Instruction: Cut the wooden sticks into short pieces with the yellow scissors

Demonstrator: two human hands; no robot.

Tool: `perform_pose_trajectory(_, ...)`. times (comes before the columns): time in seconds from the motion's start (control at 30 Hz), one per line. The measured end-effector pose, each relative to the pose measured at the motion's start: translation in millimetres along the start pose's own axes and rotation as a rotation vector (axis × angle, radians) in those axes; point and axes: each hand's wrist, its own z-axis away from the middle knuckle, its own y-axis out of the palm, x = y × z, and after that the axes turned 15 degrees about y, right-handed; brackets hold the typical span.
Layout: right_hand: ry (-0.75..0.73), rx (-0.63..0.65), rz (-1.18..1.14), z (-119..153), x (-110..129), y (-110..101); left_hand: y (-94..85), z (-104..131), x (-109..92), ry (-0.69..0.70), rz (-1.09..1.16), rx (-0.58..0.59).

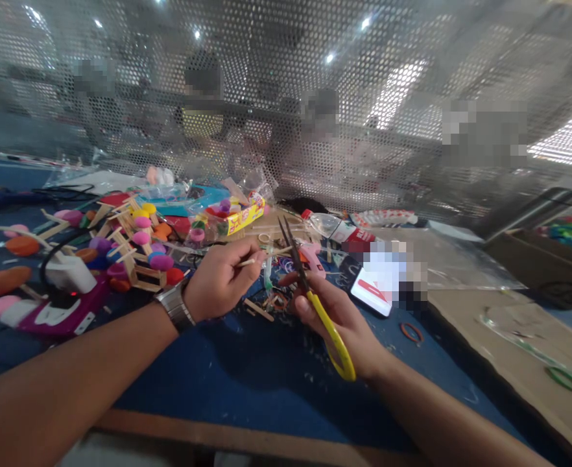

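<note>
Between the thumb and fingers of my left hand (224,277) is a thin wooden stick (277,252), its free end reaching right toward the scissors. My right hand (347,314) holds the yellow-handled scissors (333,337) with the dark blades pointing up and away from me, slightly apart. The stick's tip lies near the blades; whether it touches them I cannot tell. Below and between the hands are small scraps (277,301) and a flat wooden piece (258,309) on the blue table (227,383). Behind the blades lies a pink glue gun (312,259).
To the left are a pile of wooden-stick pieces with coloured discs (143,256) and a purple power strip (65,311) with plugs. At right lie a lit phone (373,288), a bottle (339,228), a reddish ring (411,333) and cardboard (500,350). A perforated screen (276,117) stands behind.
</note>
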Motion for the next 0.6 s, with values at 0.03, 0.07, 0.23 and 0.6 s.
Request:
perform_pose_trajectory(0.03,-0.006,0.000,0.009,0.1,0.0,-0.2,0.1,0.0,0.0,0.001,0.002,-0.003)
perform_pose_trajectory(0.07,-0.013,-0.002,0.018,0.3,0.2,-0.3,0.2,0.1,0.0,0.001,0.001,-0.004)
perform_pose_trajectory(0.23,-0.032,-0.029,0.054,1.5,2.0,-0.4,0.6,1.3,1.3,-0.010,-0.020,0.005)
perform_pose_trajectory(0.6,0.037,-0.070,0.028,-4.2,-5.9,2.2,0.0,0.6,0.1,-0.008,-0.012,0.010)
